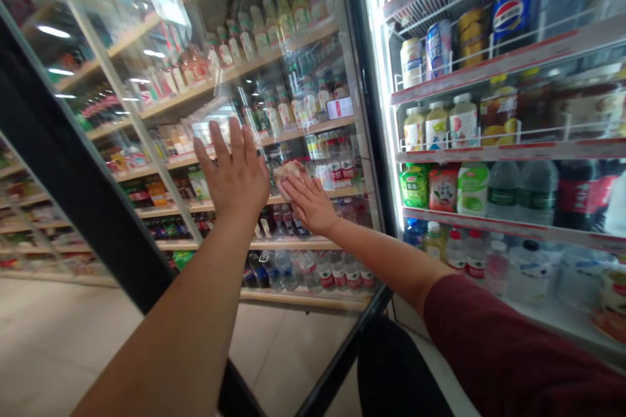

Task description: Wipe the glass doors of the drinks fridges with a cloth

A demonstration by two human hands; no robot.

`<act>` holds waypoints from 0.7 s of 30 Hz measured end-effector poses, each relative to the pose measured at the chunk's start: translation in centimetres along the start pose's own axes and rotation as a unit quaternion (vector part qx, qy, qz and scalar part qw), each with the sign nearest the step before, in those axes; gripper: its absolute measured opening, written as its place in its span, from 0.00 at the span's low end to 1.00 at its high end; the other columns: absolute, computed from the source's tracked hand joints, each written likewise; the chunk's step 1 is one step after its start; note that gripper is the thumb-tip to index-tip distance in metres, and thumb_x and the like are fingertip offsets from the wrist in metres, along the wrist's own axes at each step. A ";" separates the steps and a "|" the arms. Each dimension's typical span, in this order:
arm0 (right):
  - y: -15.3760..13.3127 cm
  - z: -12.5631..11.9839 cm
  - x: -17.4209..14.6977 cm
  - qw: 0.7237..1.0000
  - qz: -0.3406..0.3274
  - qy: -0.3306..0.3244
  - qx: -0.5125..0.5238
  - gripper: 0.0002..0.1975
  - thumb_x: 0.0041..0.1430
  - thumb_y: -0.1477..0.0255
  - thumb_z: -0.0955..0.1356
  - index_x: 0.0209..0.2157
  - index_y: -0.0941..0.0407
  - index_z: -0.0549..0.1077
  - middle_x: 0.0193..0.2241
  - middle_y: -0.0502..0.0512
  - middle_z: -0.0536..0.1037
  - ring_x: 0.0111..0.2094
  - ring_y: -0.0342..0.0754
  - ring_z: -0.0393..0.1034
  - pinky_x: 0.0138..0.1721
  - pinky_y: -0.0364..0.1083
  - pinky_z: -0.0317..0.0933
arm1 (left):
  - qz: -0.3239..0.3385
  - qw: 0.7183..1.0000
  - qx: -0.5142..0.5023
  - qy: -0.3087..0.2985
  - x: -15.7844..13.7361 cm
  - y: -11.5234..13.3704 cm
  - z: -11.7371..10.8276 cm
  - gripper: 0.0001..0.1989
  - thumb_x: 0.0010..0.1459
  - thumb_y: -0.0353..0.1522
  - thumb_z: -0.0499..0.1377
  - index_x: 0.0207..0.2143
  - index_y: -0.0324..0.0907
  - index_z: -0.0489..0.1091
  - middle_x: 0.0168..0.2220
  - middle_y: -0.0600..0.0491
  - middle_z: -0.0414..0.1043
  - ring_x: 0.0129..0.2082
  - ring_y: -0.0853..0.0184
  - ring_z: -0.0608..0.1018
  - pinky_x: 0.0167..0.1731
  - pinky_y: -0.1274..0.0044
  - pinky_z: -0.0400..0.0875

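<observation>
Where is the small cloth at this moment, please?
In the head view, the cloth is at centre, pressed on the open glass door under the right hand, beside the flat left hand.

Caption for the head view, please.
Left hand flat on the open glass cooler door; right hand presses a cloth to it, beside drink shelves.
</observation>
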State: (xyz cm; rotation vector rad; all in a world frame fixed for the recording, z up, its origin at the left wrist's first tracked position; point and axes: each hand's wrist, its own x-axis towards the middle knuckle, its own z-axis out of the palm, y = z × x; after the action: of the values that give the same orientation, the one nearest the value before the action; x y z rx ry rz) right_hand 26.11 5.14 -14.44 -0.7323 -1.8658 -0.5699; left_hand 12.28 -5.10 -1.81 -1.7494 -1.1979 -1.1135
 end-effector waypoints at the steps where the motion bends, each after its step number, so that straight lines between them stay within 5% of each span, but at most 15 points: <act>1: -0.2 0.0 -0.1 1.000 0.019 0.003 -0.004 0.28 0.78 0.69 0.57 0.75 0.49 0.64 0.76 0.52 0.62 0.80 0.53 0.47 0.79 0.61 0.46 | -0.002 1.000 -0.003 -0.002 0.0 0.0 0.0 0.38 0.71 0.36 0.50 0.81 0.47 0.46 0.81 0.54 0.35 0.80 0.51 0.31 0.77 0.47 0.18; 4: -0.4 0.0 -0.1 0.997 0.072 0.023 -0.004 0.29 0.78 0.69 0.57 0.76 0.51 0.62 0.77 0.54 0.60 0.80 0.54 0.46 0.79 0.62 0.47 | -0.005 1.000 -0.005 -0.006 0.0 0.1 -0.1 0.38 0.72 0.36 0.51 0.81 0.48 0.45 0.81 0.56 0.35 0.80 0.51 0.31 0.77 0.49 0.17; 10: 0.5 0.6 -0.8 1.000 0.010 0.002 -0.001 0.28 0.77 0.68 0.58 0.75 0.48 0.64 0.76 0.51 0.62 0.80 0.53 0.47 0.80 0.61 0.44 | 0.000 1.000 0.006 0.000 0.0 0.1 0.0 0.36 0.73 0.35 0.49 0.80 0.42 0.48 0.81 0.49 0.37 0.80 0.49 0.32 0.76 0.45 0.20; 15: 1.7 1.0 -1.2 0.988 0.148 0.050 0.004 0.31 0.77 0.68 0.56 0.77 0.55 0.58 0.78 0.58 0.57 0.80 0.59 0.45 0.76 0.68 0.52 | 0.004 1.000 0.015 -0.001 0.0 0.0 0.1 0.36 0.73 0.36 0.49 0.80 0.42 0.48 0.81 0.49 0.36 0.80 0.50 0.32 0.76 0.47 0.19; 21: 1.1 0.5 -1.7 1.000 0.006 -0.015 0.007 0.28 0.76 0.68 0.59 0.74 0.48 0.65 0.76 0.52 0.63 0.80 0.53 0.48 0.79 0.61 0.45 | 0.007 0.999 0.031 0.009 -0.1 -0.3 0.3 0.35 0.74 0.37 0.48 0.80 0.42 0.48 0.81 0.48 0.38 0.80 0.51 0.33 0.77 0.47 0.22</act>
State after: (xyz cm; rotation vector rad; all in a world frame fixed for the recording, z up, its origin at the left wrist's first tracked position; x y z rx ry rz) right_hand 27.15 5.85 -16.16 -0.7459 -1.8904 -0.5411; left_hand 12.09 -4.79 -1.94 -1.6959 -1.1948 -1.0695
